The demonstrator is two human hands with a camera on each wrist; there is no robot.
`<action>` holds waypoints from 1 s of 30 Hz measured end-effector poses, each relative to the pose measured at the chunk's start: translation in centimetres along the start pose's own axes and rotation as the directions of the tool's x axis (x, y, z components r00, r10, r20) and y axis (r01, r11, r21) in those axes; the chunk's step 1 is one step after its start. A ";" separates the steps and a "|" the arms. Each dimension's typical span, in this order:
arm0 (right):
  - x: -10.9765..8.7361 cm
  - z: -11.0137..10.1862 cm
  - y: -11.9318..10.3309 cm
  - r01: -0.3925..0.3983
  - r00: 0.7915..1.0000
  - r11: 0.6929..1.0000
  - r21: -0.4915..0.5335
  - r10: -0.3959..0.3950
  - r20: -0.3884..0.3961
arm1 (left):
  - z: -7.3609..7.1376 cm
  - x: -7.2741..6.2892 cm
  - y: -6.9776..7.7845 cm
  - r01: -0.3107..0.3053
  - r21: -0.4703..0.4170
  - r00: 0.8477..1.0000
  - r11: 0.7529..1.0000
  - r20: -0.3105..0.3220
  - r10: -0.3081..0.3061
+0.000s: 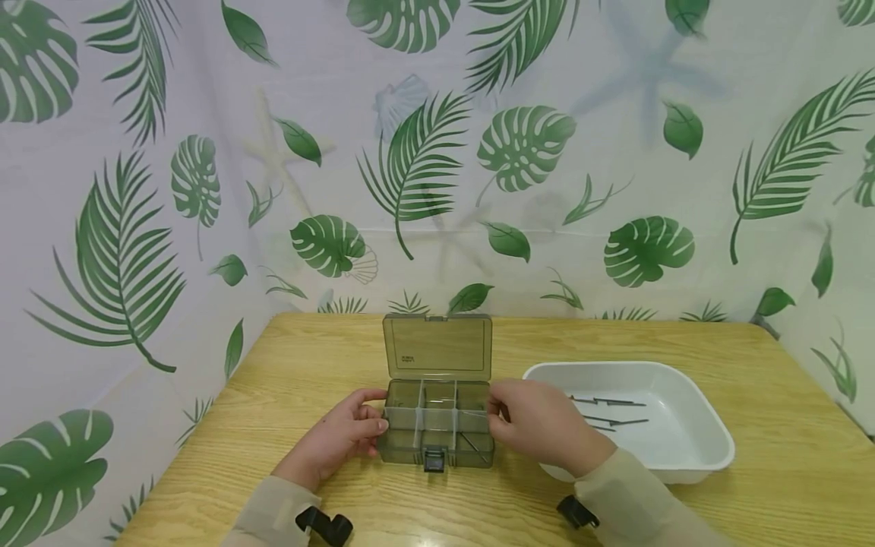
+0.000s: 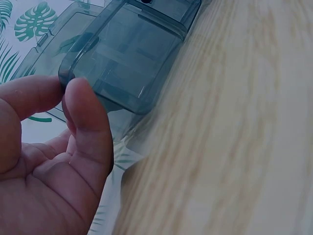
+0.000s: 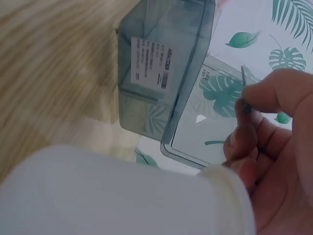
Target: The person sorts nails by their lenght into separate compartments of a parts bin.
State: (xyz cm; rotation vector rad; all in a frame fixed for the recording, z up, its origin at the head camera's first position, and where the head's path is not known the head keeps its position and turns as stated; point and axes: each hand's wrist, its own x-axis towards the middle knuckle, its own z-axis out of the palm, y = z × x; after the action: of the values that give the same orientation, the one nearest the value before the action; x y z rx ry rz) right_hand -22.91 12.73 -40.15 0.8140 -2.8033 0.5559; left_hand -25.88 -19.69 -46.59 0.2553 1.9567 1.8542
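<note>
A translucent grey compartment box (image 1: pixel 403 448) stands on the table with its lid (image 1: pixel 437 348) raised at the back. My left hand (image 1: pixel 349 429) grips the box's left side, thumb and forefinger pinching the corner in the left wrist view. At the right side of the box, my right hand (image 1: pixel 540 422) pinches a thin metal nail (image 3: pixel 243 76) between thumb and forefinger, its shank pointing up in the right wrist view. Another slim nail (image 1: pixel 475 447) lies slanted in the front right compartment.
A white plastic tray (image 1: pixel 697 395) stands right of the box, with several thin dark nails (image 1: pixel 618 403) lying in it, and my right forearm overlaps its near left edge. The wooden table (image 1: pixel 328 342) ends at a leaf-printed cloth (image 1: pixel 437 281) behind.
</note>
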 end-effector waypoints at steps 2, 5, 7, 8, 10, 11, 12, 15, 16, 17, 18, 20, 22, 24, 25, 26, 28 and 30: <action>0.2 0.1 -0.2 -0.023 1.000 1.000 -0.011 0.023 -0.003 | 0.0 0.0 0.0 0.002 -0.002 1.000 1.000 0.002 -0.002; 0.5 0.3 -0.5 -0.055 0.998 0.998 -0.022 0.055 0.000 | -0.1 -0.1 0.1 0.006 -0.005 1.000 1.000 0.005 -0.006; 0.5 0.4 -0.7 -0.070 0.997 0.997 -0.029 0.071 0.018 | -0.1 -0.1 0.1 0.009 -0.007 1.000 1.000 0.005 -0.009; 0.6 0.4 -0.8 -0.073 0.997 0.997 -0.034 0.074 0.028 | -0.1 -0.1 0.1 0.010 -0.007 1.000 1.000 0.004 -0.010; 0.5 0.5 -0.9 -0.078 0.995 0.996 -0.034 0.080 0.052 | -0.1 -0.1 0.1 0.009 -0.005 1.000 1.000 0.004 -0.009; 0.5 0.4 -0.9 -0.081 0.995 0.996 -0.030 0.083 0.064 | 0.0 -0.1 0.1 0.007 -0.005 1.000 1.000 0.004 -0.007; 0.4 0.4 -0.9 -0.084 0.994 0.996 -0.025 0.085 0.074 | 0.0 0.0 0.1 0.006 -0.003 1.000 1.000 0.004 -0.006; 0.2 0.2 -0.7 -0.096 0.992 0.995 -0.009 0.097 0.087 | -0.1 0.0 0.1 0.004 -0.001 1.000 1.000 0.004 -0.004; 0.1 0.1 -0.6 -0.102 0.991 0.995 -0.006 0.102 0.088 | -0.1 0.0 0.1 0.004 0.001 1.000 1.000 0.004 -0.004; 0.1 0.0 -0.5 -0.104 0.991 0.995 -0.004 0.104 0.088 | -0.1 0.0 0.1 0.006 0.002 1.000 1.000 0.003 -0.006; 0.0 -0.1 -0.3 -0.108 0.990 0.994 -0.002 0.108 0.089 | -0.1 0.1 0.1 0.008 0.003 1.000 1.000 0.003 -0.008; -0.2 -0.2 0.0 -0.105 0.991 0.995 -0.007 0.105 0.081 | -0.1 0.1 0.1 0.008 0.004 1.000 1.000 0.003 -0.008; -0.3 -0.3 0.4 -0.099 0.992 0.995 -0.006 0.099 0.077 | -0.1 0.1 0.1 0.009 0.006 1.000 1.000 0.003 -0.009; -0.5 -0.5 0.8 -0.096 0.992 0.995 0.001 0.096 0.077 | -0.1 0.1 0.1 0.010 0.006 1.000 1.000 0.002 -0.010; -0.6 -0.6 0.9 -0.095 0.993 0.995 -0.001 0.095 0.077 | -0.1 0.1 0.1 0.010 0.006 1.000 1.000 0.002 -0.010; -0.7 -0.7 1.1 -0.096 0.992 0.995 0.006 0.095 0.080 | -0.1 0.1 0.1 0.009 0.006 1.000 1.000 0.001 -0.009; -0.9 -1.0 1.5 -0.094 0.992 0.996 0.004 0.094 0.080 | 0.0 0.0 0.1 0.008 0.008 1.000 1.000 -0.001 -0.008; -1.1 -1.3 2.0 -0.092 0.993 0.996 -0.002 0.092 0.076 | 0.0 0.0 0.1 0.004 0.009 1.000 1.000 -0.002 -0.004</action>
State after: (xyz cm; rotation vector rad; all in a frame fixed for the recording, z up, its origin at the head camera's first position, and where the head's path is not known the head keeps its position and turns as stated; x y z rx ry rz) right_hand -23.02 15.33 -39.81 0.7242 -2.9220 0.5522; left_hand -25.85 -19.66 -46.50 0.2518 1.9658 1.8438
